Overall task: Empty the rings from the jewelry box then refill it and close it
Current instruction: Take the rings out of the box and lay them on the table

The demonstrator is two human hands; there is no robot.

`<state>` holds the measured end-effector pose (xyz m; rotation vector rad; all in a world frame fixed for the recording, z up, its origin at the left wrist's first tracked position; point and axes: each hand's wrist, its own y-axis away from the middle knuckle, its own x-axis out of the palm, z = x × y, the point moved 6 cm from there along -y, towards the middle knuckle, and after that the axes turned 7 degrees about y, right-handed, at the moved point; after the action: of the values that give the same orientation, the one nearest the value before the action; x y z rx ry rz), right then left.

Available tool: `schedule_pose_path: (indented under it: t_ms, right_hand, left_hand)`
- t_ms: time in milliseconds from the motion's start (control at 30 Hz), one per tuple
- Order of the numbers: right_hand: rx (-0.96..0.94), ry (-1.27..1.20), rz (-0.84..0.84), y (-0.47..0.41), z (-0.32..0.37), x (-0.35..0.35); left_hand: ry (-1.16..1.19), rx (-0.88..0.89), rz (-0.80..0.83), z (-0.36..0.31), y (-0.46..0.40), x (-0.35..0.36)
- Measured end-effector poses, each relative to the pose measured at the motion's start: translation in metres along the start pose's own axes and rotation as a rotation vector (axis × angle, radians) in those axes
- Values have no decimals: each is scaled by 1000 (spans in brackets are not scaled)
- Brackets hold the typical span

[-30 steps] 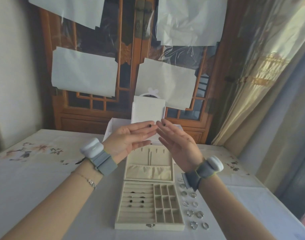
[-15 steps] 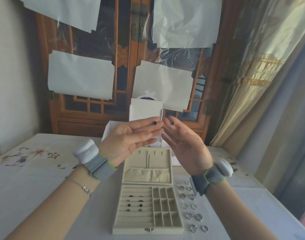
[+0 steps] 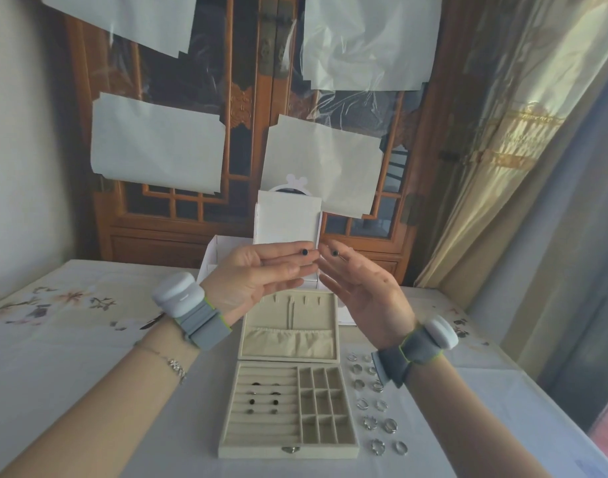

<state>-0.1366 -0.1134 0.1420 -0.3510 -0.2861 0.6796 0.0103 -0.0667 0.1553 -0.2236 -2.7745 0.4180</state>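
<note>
A cream jewelry box [image 3: 288,439] lies open on the table, its lid [image 3: 288,326] tilted back. Several dark rings [image 3: 264,398] sit in the ring slots on its left side; the small compartments on the right look empty. Several silver rings [image 3: 378,408] lie in two columns on the cloth right of the box. My left hand [image 3: 257,281] and my right hand [image 3: 361,288] are raised above the lid, palms facing each other, fingers straight, fingertips nearly meeting. Neither holds anything.
A white tablecloth [image 3: 88,357] with flower prints covers the table. A white open carton [image 3: 223,257] and a white upright card [image 3: 287,219] stand behind the box. A wooden cabinet [image 3: 257,132] with taped paper sheets is at the back, a curtain [image 3: 502,150] on the right.
Both hands stay raised, palms facing, and have parted slightly at the fingertips. The view has tilted a little. The box and rings have not moved.
</note>
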Motion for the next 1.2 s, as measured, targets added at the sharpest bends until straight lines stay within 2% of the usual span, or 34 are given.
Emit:
schedule_pose_path:
  t_ms: [400, 633, 900, 1200]
  right_hand:
    - [390, 279, -86, 35, -60, -56]
    - [541, 447, -145, 75, -74, -105]
    - [673, 854, -163, 128, -71, -165]
    - [762, 1100, -103, 164, -82, -208]
  left_hand:
    - [-242, -335, -82, 92, -8, -9]
    - [-393, -494, 43, 152, -20, 23]
    - [-595, -542, 276, 221, -27, 85]
    - [-935, -494, 341, 255, -28, 131]
